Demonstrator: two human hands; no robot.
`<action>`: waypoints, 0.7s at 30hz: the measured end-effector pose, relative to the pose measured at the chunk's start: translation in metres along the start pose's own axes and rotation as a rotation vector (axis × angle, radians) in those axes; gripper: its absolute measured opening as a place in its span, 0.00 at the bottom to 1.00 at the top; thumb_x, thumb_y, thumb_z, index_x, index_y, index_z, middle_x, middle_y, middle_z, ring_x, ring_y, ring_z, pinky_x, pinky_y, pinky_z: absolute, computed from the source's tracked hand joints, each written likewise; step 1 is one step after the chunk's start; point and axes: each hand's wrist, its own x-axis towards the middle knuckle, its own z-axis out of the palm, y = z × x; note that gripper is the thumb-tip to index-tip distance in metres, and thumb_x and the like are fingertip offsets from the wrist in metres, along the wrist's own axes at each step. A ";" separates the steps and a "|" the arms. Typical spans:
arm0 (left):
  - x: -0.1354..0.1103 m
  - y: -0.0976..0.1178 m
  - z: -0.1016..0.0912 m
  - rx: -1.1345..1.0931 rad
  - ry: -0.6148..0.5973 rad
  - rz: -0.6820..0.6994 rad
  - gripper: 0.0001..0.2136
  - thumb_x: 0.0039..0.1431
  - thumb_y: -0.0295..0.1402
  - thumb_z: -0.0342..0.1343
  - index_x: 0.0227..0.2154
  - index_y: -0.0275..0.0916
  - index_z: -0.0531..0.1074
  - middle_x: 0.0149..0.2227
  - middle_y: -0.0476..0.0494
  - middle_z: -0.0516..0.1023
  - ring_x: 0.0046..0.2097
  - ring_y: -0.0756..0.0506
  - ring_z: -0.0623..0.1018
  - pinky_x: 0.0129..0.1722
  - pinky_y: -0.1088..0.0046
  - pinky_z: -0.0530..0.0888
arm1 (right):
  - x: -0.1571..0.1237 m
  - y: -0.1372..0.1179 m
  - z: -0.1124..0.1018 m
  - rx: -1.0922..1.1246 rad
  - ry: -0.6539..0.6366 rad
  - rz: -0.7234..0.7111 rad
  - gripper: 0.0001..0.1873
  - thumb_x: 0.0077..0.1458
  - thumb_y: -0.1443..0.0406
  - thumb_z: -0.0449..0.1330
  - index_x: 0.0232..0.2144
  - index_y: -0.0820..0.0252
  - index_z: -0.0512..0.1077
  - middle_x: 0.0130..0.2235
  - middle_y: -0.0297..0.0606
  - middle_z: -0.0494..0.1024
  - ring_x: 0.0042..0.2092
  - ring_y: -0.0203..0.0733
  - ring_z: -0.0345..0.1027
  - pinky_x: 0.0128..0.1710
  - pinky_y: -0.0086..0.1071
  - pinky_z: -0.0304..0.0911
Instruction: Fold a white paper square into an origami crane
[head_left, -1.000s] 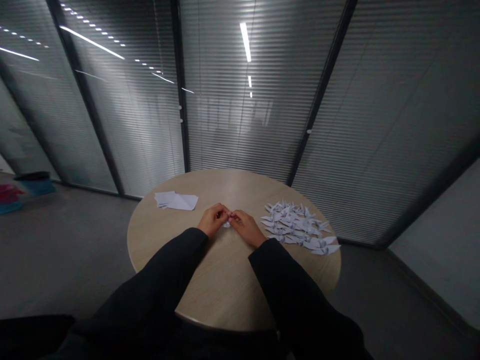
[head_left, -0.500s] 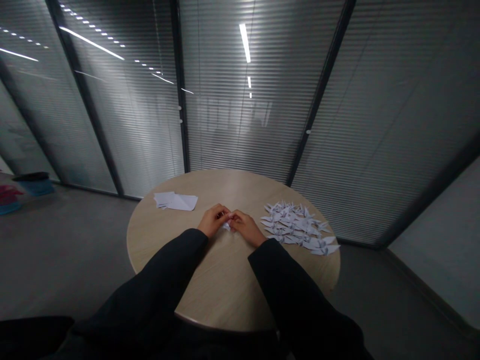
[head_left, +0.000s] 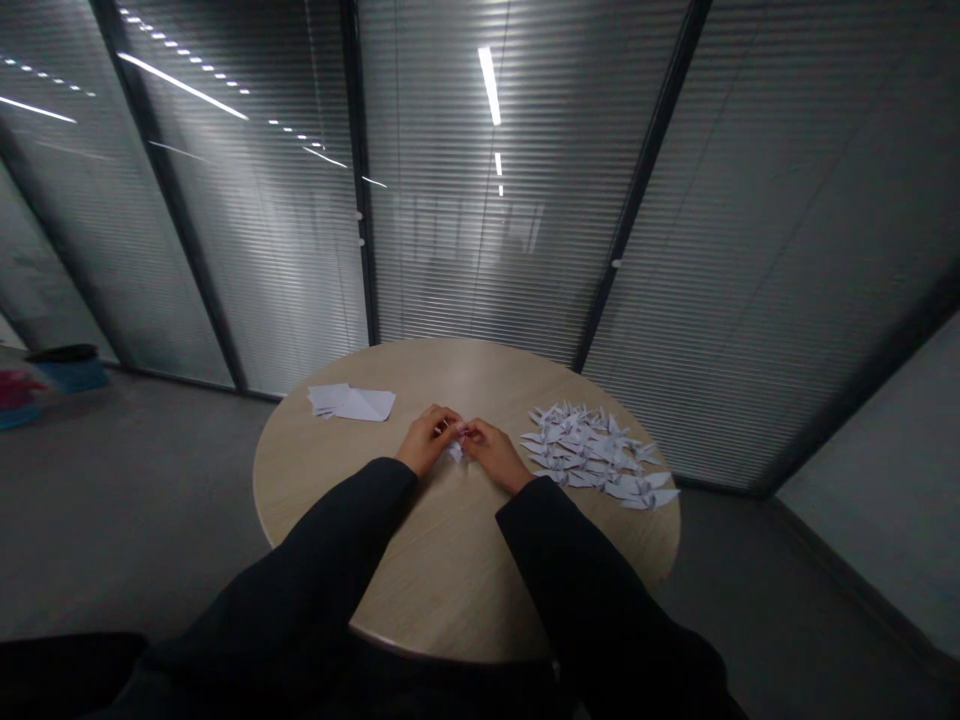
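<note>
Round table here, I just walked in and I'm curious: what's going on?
A person's left hand and right hand meet at a small folded piece of white paper, fingers pinching it above the round wooden table. Folded origami cranes lie heaped to the right, white paper sheets to the left.

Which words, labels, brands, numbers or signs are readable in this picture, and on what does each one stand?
None can be read: the small folded white paper between the left hand and the right hand, the white paper squares, the white origami cranes and the round pale wooden table show no writing; the blue and red objects on the floor are too small and blurred to tell.
</note>
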 end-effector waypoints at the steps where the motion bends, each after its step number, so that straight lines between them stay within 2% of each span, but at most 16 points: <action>1: 0.000 -0.001 0.000 -0.013 0.015 -0.007 0.09 0.55 0.37 0.53 0.34 0.37 0.71 0.34 0.45 0.70 0.34 0.49 0.71 0.33 0.73 0.68 | 0.000 0.000 0.000 -0.011 0.010 -0.004 0.05 0.51 0.64 0.54 0.31 0.61 0.67 0.27 0.30 0.71 0.29 0.34 0.65 0.31 0.27 0.59; 7: 0.001 -0.006 0.003 -0.101 0.085 -0.027 0.14 0.56 0.38 0.52 0.43 0.37 0.67 0.37 0.43 0.68 0.37 0.47 0.71 0.30 0.73 0.70 | 0.001 0.003 -0.002 -0.093 0.130 -0.006 0.06 0.52 0.62 0.53 0.29 0.58 0.65 0.25 0.30 0.70 0.28 0.35 0.65 0.31 0.28 0.60; 15: -0.001 -0.010 0.006 -0.103 -0.031 -0.057 0.11 0.58 0.36 0.47 0.39 0.36 0.67 0.39 0.41 0.68 0.36 0.48 0.70 0.25 0.75 0.72 | 0.003 0.005 -0.003 -0.061 0.204 -0.021 0.07 0.53 0.61 0.51 0.31 0.58 0.64 0.29 0.33 0.71 0.32 0.37 0.67 0.33 0.31 0.63; 21: -0.002 -0.008 0.007 -0.107 -0.036 -0.067 0.11 0.58 0.37 0.46 0.38 0.36 0.67 0.37 0.41 0.69 0.33 0.49 0.70 0.24 0.76 0.71 | 0.003 0.003 -0.004 -0.080 0.218 -0.052 0.07 0.54 0.61 0.51 0.31 0.58 0.64 0.31 0.35 0.72 0.33 0.37 0.67 0.34 0.31 0.63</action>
